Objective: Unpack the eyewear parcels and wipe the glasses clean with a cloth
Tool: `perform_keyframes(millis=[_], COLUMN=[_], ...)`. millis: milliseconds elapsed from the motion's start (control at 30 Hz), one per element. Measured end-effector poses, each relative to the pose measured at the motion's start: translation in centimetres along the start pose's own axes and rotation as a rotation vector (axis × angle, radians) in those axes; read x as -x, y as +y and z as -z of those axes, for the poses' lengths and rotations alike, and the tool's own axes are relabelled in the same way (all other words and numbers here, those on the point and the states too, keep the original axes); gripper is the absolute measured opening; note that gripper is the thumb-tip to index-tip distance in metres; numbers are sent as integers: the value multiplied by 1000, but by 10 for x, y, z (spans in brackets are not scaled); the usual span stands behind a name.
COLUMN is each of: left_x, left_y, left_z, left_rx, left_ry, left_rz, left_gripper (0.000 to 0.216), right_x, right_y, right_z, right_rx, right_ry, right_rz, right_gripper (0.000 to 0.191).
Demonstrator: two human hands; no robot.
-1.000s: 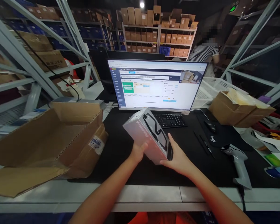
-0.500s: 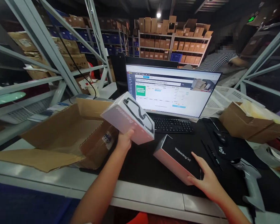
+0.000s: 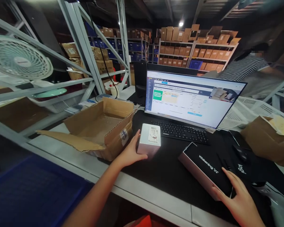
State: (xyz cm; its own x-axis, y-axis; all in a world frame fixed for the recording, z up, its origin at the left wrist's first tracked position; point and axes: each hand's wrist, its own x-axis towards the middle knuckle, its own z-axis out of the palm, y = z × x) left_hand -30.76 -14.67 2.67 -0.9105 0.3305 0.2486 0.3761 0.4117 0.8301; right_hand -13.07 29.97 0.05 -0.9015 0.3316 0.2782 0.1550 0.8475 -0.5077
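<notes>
A white product box [image 3: 149, 138] stands on end on the black mat in front of the monitor, its labelled end facing up. Around its left side and front, my left hand [image 3: 130, 153] is closed, thumb across the near face. To the right lies a black-topped box [image 3: 204, 167] marked "Wakening", with pale sides. Its near right end is in the grip of my right hand [image 3: 238, 192], fingers on the top edge and thumb at the near side. An open cardboard carton [image 3: 118, 138] sits left of my left hand, flaps spread.
A monitor [image 3: 191, 97] and keyboard [image 3: 182, 131] stand behind the boxes. At right are a mouse [image 3: 240, 153], a barcode scanner [image 3: 268, 194] and another carton [image 3: 267, 142]. A fan [image 3: 21, 58] is at left, a blue crate [image 3: 38, 189] below. A person in a striped top [image 3: 243, 67] is beyond.
The white box has come down from a raised, tilted position to stand on end on the mat, with my left hand. My right hand stays on the black-topped box. The view has swung left.
</notes>
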Motion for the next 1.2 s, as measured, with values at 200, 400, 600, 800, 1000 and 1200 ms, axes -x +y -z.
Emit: perform_keyframes(millis=[200, 400, 600, 800, 1000, 1200], left_x=[4, -8, -35, -50, -78, -76], left_y=[23, 70, 50, 40, 30, 32], left_z=[-15, -39, -10, -6, 2, 2], left_rx=[-43, -448, -302, 57, 238, 282], left_ry=[401, 685, 494, 831, 788, 597], left_rz=[-138, -353, -615, -218, -135, -62], left_gripper=[108, 40, 14, 17, 20, 45], right_x=[2, 15, 15, 17, 18, 17], right_y=[9, 0, 5, 4, -1, 7], right_z=[-23, -33, -41, -36, -31, -33], right_rx=[-27, -96, -159, -164, -177, -181], right_ry=[-20, 46, 103, 58, 13, 6], right_rz=[7, -40, -41, -39, -56, -44], right_gripper=[71, 78, 94, 88, 85, 84])
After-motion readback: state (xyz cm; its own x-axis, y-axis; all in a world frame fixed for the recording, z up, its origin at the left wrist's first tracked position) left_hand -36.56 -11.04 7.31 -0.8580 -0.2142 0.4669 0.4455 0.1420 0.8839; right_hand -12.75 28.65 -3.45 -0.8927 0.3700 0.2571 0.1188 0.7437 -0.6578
